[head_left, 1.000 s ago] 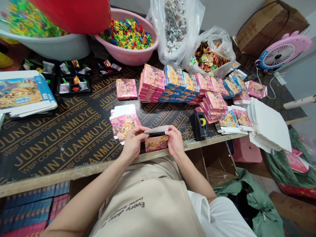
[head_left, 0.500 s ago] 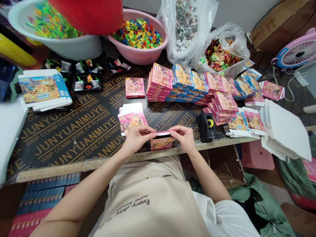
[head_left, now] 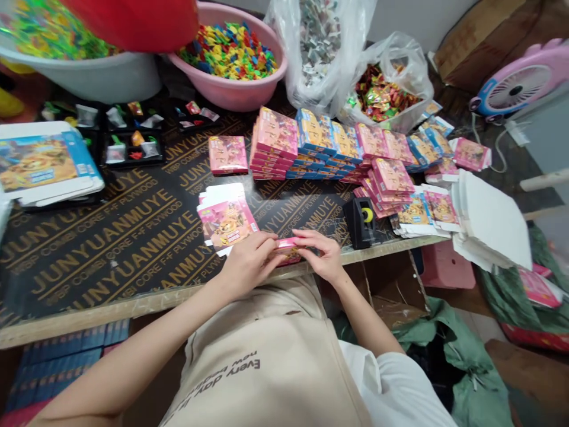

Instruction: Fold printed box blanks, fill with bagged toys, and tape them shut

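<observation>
My left hand [head_left: 249, 261] and my right hand [head_left: 320, 254] are both closed around a small pink toy box [head_left: 288, 248] at the near edge of the plywood table [head_left: 111, 237]. The fingers press on its top and hide most of it. Just beyond my left hand lies a short stack of flat pink box blanks [head_left: 224, 218]. A black tape dispenser [head_left: 361, 218] stands to the right of my right hand.
Piles of finished pink and blue boxes [head_left: 311, 145] fill the middle and right. Behind them are a pink basin of coloured toys [head_left: 229, 56], a white basin [head_left: 84, 65], plastic bags [head_left: 329, 47], black trays [head_left: 128, 133], large flat blanks [head_left: 42, 163] and white card sheets [head_left: 491, 222].
The box's open lid flap has been folded down and closed. Both hands moved lower onto the top of the box and now cover it.
</observation>
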Demonstrator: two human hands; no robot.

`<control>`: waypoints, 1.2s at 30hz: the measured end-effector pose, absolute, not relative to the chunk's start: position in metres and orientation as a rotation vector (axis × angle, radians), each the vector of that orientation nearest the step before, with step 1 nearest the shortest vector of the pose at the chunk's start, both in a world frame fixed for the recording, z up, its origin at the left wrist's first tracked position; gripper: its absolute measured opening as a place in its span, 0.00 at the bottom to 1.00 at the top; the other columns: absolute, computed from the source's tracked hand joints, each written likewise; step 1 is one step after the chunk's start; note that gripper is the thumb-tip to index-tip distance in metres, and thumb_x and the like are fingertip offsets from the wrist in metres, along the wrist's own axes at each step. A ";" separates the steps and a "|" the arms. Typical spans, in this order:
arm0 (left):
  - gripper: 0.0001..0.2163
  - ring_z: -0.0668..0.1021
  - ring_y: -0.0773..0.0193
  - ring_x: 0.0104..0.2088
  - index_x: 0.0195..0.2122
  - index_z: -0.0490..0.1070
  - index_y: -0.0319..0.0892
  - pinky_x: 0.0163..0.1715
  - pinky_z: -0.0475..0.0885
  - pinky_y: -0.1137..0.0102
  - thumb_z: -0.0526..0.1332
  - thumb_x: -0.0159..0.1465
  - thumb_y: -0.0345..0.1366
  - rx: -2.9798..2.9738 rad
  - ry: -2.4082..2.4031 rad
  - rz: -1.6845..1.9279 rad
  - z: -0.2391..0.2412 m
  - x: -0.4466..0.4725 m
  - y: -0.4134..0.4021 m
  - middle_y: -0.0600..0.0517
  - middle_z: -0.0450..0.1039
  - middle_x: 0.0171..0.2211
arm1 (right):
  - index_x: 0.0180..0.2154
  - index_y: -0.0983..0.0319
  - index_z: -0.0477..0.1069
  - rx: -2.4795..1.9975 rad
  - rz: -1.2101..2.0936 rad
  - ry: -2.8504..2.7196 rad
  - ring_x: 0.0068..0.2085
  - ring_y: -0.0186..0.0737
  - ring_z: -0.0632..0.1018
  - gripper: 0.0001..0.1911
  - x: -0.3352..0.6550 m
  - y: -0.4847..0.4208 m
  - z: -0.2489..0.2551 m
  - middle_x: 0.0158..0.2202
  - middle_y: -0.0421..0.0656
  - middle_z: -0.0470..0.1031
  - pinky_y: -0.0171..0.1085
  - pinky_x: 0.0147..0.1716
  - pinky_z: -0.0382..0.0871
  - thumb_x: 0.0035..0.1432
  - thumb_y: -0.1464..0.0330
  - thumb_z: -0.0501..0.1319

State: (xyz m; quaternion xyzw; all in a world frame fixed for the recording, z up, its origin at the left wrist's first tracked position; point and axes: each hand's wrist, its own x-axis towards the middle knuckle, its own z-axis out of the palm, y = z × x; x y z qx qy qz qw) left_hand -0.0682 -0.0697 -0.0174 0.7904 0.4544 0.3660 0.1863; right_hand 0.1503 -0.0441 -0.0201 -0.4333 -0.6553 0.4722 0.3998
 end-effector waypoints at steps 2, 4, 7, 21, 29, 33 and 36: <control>0.06 0.78 0.60 0.35 0.39 0.73 0.42 0.34 0.71 0.68 0.56 0.69 0.33 2.277 1.239 0.972 -0.015 -0.062 -0.063 0.47 0.76 0.36 | 0.44 0.51 0.81 -1.175 1.025 -1.634 0.56 0.49 0.76 0.15 0.172 -0.046 -0.018 0.54 0.43 0.78 0.52 0.61 0.64 0.52 0.66 0.70; 0.09 0.76 0.60 0.35 0.43 0.72 0.42 0.34 0.70 0.69 0.53 0.70 0.31 2.334 1.221 0.968 -0.014 -0.058 -0.055 0.48 0.74 0.36 | 0.46 0.53 0.79 -1.337 0.694 -1.490 0.57 0.48 0.74 0.15 0.209 -0.046 -0.020 0.54 0.46 0.76 0.50 0.60 0.64 0.55 0.65 0.67; 0.15 0.75 0.59 0.37 0.54 0.70 0.43 0.35 0.70 0.68 0.51 0.69 0.28 2.427 1.242 0.988 -0.015 -0.054 -0.041 0.47 0.72 0.39 | 0.39 0.58 0.79 -1.617 0.319 -1.335 0.51 0.48 0.74 0.10 0.272 -0.044 -0.028 0.47 0.49 0.74 0.50 0.56 0.65 0.56 0.65 0.64; 0.28 0.71 0.55 0.35 0.62 0.69 0.49 0.33 0.69 0.64 0.50 0.63 0.21 2.754 1.148 0.946 -0.033 -0.040 -0.033 0.45 0.71 0.37 | 0.25 0.60 0.75 -1.690 0.471 -1.188 0.47 0.43 0.73 0.08 0.304 -0.049 -0.041 0.45 0.47 0.74 0.44 0.52 0.64 0.51 0.63 0.66; 0.22 0.74 0.58 0.38 0.54 0.74 0.53 0.37 0.73 0.64 0.52 0.66 0.25 2.452 1.177 1.150 -0.047 -0.037 -0.034 0.46 0.73 0.42 | 0.22 0.62 0.74 -1.714 0.603 -0.912 0.41 0.43 0.75 0.12 0.305 -0.064 -0.073 0.37 0.45 0.76 0.42 0.43 0.67 0.43 0.59 0.69; 0.18 0.75 0.59 0.39 0.53 0.74 0.51 0.38 0.73 0.64 0.53 0.67 0.26 2.390 1.182 1.165 -0.046 -0.036 -0.035 0.46 0.73 0.41 | 0.24 0.62 0.73 -1.690 0.487 -0.886 0.37 0.41 0.74 0.14 0.303 -0.065 -0.074 0.34 0.45 0.76 0.42 0.41 0.67 0.45 0.57 0.68; 0.14 0.76 0.59 0.40 0.54 0.71 0.46 0.40 0.74 0.64 0.55 0.69 0.30 2.335 1.183 1.156 -0.041 -0.034 -0.035 0.46 0.74 0.41 | 0.31 0.61 0.76 -1.630 0.491 -0.824 0.30 0.36 0.69 0.14 0.273 -0.072 -0.060 0.29 0.40 0.73 0.38 0.34 0.64 0.50 0.57 0.66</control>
